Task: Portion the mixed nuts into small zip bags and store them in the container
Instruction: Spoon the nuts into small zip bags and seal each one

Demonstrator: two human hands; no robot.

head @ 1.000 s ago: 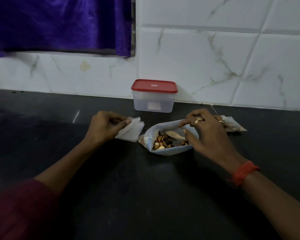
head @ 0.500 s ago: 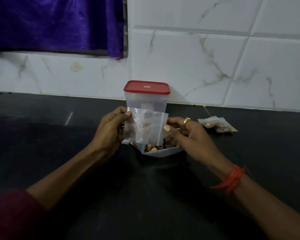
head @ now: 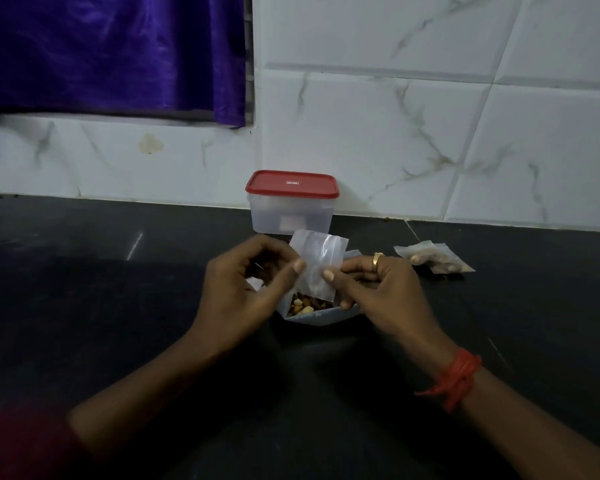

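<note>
Zip bag [head: 321, 261] upright, edges pinched by left hand [head: 243, 289] and right hand [head: 385, 292] fingers [head: 328, 275]; I see mixed nuts [head: 303, 304] directly below.

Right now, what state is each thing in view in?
container: upright, red lid on.
small zip bag: empty, held up, pinched by left hand and right hand.
large nut bag: open on the counter, mixed nuts inside.
filled zip bag: lying flat on the counter, right of the hands.
</note>
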